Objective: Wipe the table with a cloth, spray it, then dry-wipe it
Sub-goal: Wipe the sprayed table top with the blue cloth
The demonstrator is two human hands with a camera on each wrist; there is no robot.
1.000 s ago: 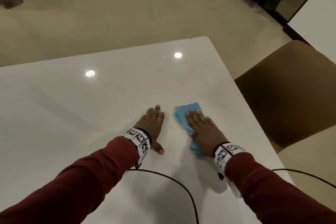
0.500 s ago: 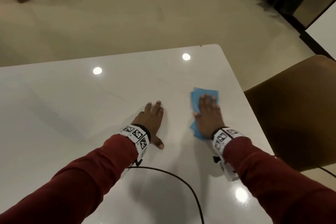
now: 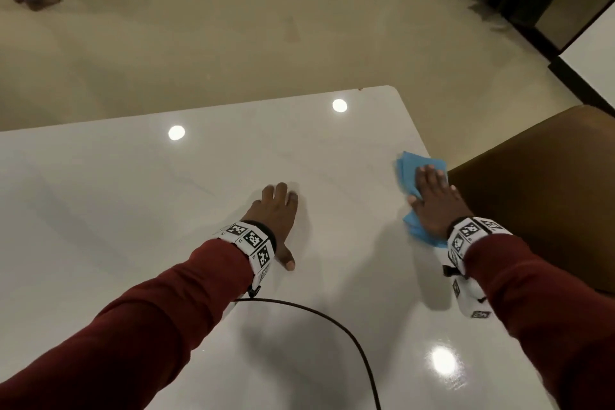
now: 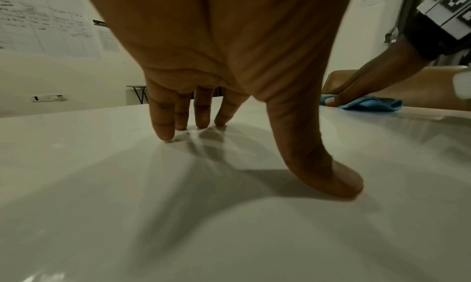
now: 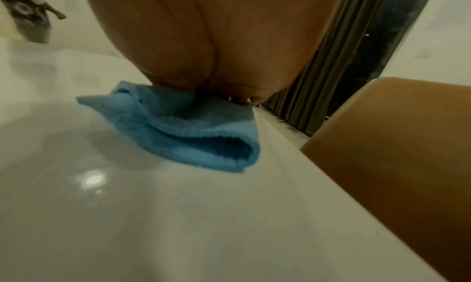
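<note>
A folded blue cloth (image 3: 408,173) (image 4: 369,103) (image 5: 193,133) lies on the glossy white table (image 3: 133,210) at its right edge. My right hand (image 3: 432,203) presses flat on the cloth with straight fingers, and its palm (image 5: 216,44) covers the cloth's far part. My left hand (image 3: 276,213) rests on the bare tabletop near the middle, fingers (image 4: 163,115) straight and spread, tips touching the surface, thumb (image 4: 318,155) out to the side. No spray bottle is in view.
A brown chair (image 3: 549,196) (image 5: 395,145) stands tight against the table's right edge. A black cable (image 3: 332,319) loops over the near part of the table. Bare feet of other people (image 3: 43,0) stand on the beige floor beyond the far edge.
My right hand has slid the blue cloth rightward and away from me, from beside the left hand out to the table's right edge. The left hand has stayed planted.
</note>
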